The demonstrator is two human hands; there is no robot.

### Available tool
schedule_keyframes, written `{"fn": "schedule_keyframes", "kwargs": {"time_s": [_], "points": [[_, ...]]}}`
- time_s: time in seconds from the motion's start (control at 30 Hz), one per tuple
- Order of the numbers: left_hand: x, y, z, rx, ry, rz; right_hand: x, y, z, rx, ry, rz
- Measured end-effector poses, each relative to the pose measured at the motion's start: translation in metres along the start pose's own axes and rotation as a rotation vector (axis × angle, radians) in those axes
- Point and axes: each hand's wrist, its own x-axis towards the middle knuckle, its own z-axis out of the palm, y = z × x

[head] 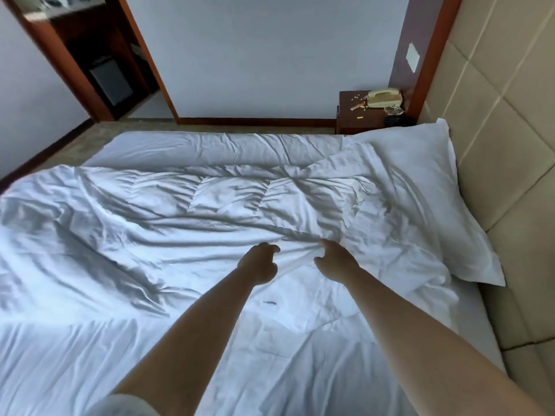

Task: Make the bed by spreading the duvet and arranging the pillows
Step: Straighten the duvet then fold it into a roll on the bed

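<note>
At the far left a dark wooden doorway (pixel 90 55) opens onto a shadowed recess. The white duvet (pixel 150 235) lies rumpled across the bed, bunched in heavy folds over the left half and flatter toward the near edge (a small dark mark sits on the fabric between the two forearms). Both bare arms reach out over the middle of the bed. The left hand (pixel 259 262) is curled, thumb and fingers closing on a gather of the duvet; creases run out from that spot. Just beside it, the right hand (pixel 336 262) has its fingers bent into the same pinched ridge of cloth, gripping the duvet too. Further right, a white pillow (pixel 435 190) lies flat along the bed's right side, against the padded beige headboard (pixel 495 130), with the duvet's edge overlapping its near side. Beyond the pillow's far corner stands a dark wooden nightstand (pixel 354 121) carrying a cream telephone (pixel 384 97) and a few small scattered bits.
</note>
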Motion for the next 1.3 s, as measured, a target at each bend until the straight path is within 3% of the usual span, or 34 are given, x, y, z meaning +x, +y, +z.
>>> {"fn": "schedule_keyframes", "kwargs": {"time_s": [0.4, 0.77, 1.07, 1.3], "points": [[-0.134, -0.159, -0.043, -0.007, 0.109, -0.113, -0.077, -0.155, 0.089, -0.132, -0.144, -0.284], [-0.233, -0.392, -0.115, -0.028, 0.142, -0.078, -0.128, -0.374, 0.226, -0.358, -0.121, -0.449], [-0.269, -0.567, -0.174, -0.07, 0.174, -0.168, -0.106, -0.544, 0.322, -0.432, -0.176, -0.624], [-0.265, -0.701, -0.262, -0.01, 0.196, -0.254, -0.027, -0.7, 0.349, -0.462, -0.146, -0.765]]}}
